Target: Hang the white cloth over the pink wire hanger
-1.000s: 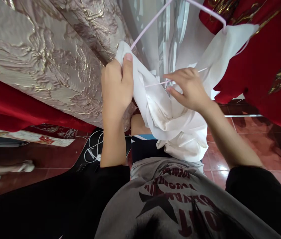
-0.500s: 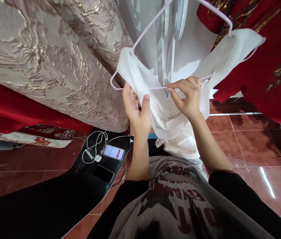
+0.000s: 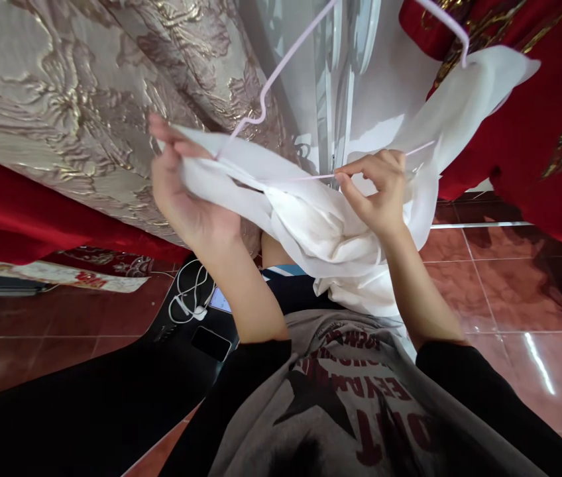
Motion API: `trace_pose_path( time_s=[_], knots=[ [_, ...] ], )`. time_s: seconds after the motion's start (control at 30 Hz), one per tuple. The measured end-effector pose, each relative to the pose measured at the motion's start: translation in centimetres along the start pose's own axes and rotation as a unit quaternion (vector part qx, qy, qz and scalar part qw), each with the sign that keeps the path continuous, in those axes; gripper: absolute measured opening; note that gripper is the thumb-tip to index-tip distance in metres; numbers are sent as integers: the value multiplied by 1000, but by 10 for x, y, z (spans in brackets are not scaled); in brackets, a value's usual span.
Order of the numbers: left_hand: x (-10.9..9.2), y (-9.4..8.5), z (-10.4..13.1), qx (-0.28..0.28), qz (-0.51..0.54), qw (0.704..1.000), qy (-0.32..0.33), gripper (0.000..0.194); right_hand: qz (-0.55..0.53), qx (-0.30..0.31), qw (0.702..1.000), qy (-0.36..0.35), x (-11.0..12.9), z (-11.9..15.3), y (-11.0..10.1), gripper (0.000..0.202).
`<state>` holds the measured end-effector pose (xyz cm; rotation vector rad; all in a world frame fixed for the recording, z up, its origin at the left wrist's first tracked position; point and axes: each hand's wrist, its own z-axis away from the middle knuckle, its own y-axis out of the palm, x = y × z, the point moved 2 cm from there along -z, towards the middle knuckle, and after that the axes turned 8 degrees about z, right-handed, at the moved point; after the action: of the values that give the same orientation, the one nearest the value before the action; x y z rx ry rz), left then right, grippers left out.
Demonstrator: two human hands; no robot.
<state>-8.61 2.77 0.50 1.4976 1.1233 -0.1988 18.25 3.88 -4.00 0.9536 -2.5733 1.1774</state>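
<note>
In front of the grey shirt (image 3: 331,391), the right hand (image 3: 378,189) was pinching the lower bar of the pale pink hanger (image 3: 297,46) between thumb and fingertips. The left hand (image 3: 191,205) was largely open — its fingers, blurred, were stretched against one end of the white garment (image 3: 311,228). This garment hung in folds on the hanger, between both hands. Behind were patterned fabric (image 3: 87,112) and red cloth (image 3: 514,126).

Left hand (image 3: 184,192) against white garment (image 3: 321,232), right hand (image 3: 379,187) pinching pink hanger (image 3: 291,53)
</note>
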Motion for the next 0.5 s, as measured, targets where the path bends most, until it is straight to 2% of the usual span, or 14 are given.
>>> trace_pose_path(
  time_s=[0.1,0.17,0.23,0.3,0.4,0.47,0.5],
  knots=[
    [23,-26,14,-59,-39,997,0,23,0,11,1000,0,1,0,-1,41],
    [45,-28,33,-62,-15,997,-34,22,-2,16,1000,0,3,1,0,41],
    [67,-18,53,-44,18,995,-89,23,-9,13,1000,-2,7,2,3,41],
    [81,-1,67,-23,25,993,-114,30,-17,6,1000,-3,10,2,4,39],
    [88,20,76,-4,35,995,-98,36,-36,13,999,-16,15,0,-4,36],
    [86,29,77,4,48,996,-69,33,-75,32,996,-45,15,-4,-16,30],
    [84,32,77,9,54,997,-51,33,-104,21,993,-59,14,-5,-25,26]
  ],
)
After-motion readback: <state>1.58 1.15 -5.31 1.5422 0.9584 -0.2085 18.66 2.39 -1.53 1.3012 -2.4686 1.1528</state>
